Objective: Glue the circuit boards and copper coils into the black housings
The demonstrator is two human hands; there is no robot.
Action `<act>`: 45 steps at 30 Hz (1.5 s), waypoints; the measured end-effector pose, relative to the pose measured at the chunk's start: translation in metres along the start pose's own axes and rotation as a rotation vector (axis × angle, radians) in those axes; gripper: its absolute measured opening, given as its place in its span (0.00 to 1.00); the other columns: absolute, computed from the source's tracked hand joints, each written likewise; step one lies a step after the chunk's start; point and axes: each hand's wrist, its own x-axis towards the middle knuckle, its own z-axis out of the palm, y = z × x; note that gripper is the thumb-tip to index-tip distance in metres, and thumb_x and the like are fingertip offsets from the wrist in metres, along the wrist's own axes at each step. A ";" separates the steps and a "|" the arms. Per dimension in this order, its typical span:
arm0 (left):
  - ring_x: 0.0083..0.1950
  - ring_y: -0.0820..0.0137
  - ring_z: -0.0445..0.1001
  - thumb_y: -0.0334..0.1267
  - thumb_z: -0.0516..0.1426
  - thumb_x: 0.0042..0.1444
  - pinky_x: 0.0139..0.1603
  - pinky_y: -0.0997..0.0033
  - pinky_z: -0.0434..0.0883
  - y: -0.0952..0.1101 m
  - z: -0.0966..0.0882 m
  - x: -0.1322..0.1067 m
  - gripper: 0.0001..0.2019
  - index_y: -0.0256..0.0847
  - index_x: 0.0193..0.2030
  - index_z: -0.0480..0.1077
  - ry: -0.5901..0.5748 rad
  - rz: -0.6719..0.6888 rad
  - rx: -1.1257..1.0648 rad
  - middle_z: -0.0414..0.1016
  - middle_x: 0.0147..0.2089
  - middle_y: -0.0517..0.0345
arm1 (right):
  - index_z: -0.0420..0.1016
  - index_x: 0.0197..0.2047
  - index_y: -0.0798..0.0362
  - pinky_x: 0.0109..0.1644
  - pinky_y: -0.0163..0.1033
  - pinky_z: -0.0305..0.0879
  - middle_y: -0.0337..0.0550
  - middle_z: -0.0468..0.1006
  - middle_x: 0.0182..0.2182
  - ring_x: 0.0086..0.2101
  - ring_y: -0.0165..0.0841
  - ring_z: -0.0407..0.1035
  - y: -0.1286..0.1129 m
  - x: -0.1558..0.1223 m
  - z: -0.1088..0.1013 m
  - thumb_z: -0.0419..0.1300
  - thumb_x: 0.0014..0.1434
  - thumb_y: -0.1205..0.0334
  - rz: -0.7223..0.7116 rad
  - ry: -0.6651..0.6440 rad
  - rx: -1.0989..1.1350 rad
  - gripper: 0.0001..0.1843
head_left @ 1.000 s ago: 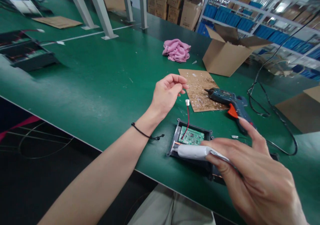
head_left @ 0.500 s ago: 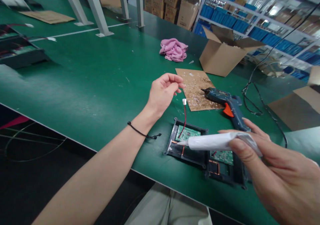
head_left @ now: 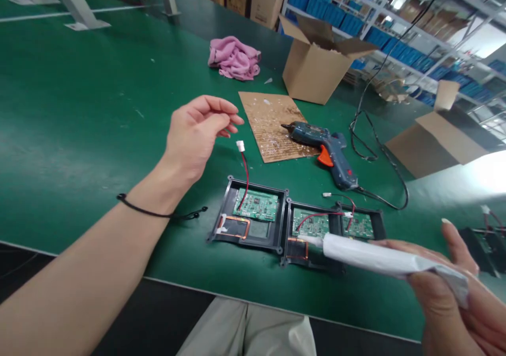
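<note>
Pinching white squeeze tube (head_left: pixel 369 255) with right hand (head_left: pixel 446 308), tip over middle housing (head_left: pixel 304 263) near workbench's (head_left: pixel 233 280) front edge, holding left hand (head_left: pixel 195 137) empty, half-curled; seeing paste (head_left: pixel 222 227) on left copper coil (head_left: pixel 249 227), none discernible on middle coil (head_left: pixel 307 250)

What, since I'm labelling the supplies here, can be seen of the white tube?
The white tube has a smooth, rounded body that looks like plastic or foil, with no readable print. Its pale, tapered nozzle is uncapped and points to the picture's left; the tail is flattened and creased. The right hand grips it near the tail. The nozzle tip appears at the copper coil in the middle black case; whether it touches is unclear.
</note>
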 end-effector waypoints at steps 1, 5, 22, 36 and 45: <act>0.27 0.76 0.72 0.23 0.56 0.46 0.30 0.76 0.67 -0.001 -0.001 0.000 0.07 0.37 0.30 0.73 -0.001 0.010 0.002 0.76 0.28 0.59 | 0.78 0.45 0.44 0.65 0.53 0.51 0.32 0.80 0.36 0.36 0.35 0.75 -0.002 0.002 0.001 0.58 0.60 0.69 0.005 0.021 0.001 0.14; 0.27 0.76 0.72 0.24 0.57 0.46 0.30 0.76 0.68 -0.005 -0.002 0.001 0.07 0.38 0.31 0.73 0.007 0.025 0.023 0.76 0.28 0.59 | 0.79 0.41 0.48 0.63 0.56 0.54 0.34 0.80 0.30 0.31 0.33 0.75 -0.010 0.006 0.009 0.58 0.58 0.71 -0.048 -0.021 0.017 0.12; 0.27 0.77 0.73 0.27 0.57 0.46 0.29 0.79 0.69 -0.009 -0.001 0.001 0.06 0.37 0.31 0.73 -0.003 0.039 0.082 0.75 0.28 0.59 | 0.77 0.34 0.55 0.61 0.62 0.54 0.36 0.80 0.28 0.28 0.32 0.75 -0.006 0.014 0.024 0.58 0.54 0.76 -0.084 -0.008 0.131 0.09; 0.28 0.77 0.72 0.27 0.57 0.46 0.30 0.78 0.69 -0.010 -0.002 0.002 0.06 0.37 0.32 0.73 -0.010 0.039 0.093 0.75 0.28 0.59 | 0.78 0.34 0.55 0.61 0.58 0.57 0.35 0.80 0.27 0.28 0.32 0.75 -0.005 0.016 0.016 0.57 0.56 0.73 -0.186 -0.109 0.060 0.08; 0.27 0.76 0.72 0.27 0.57 0.46 0.30 0.77 0.69 -0.008 0.000 0.000 0.05 0.37 0.31 0.73 -0.003 0.038 0.091 0.75 0.28 0.58 | 0.76 0.42 0.52 0.65 0.57 0.49 0.34 0.80 0.35 0.31 0.31 0.74 0.016 0.015 0.015 0.58 0.58 0.71 -0.082 -0.246 0.160 0.10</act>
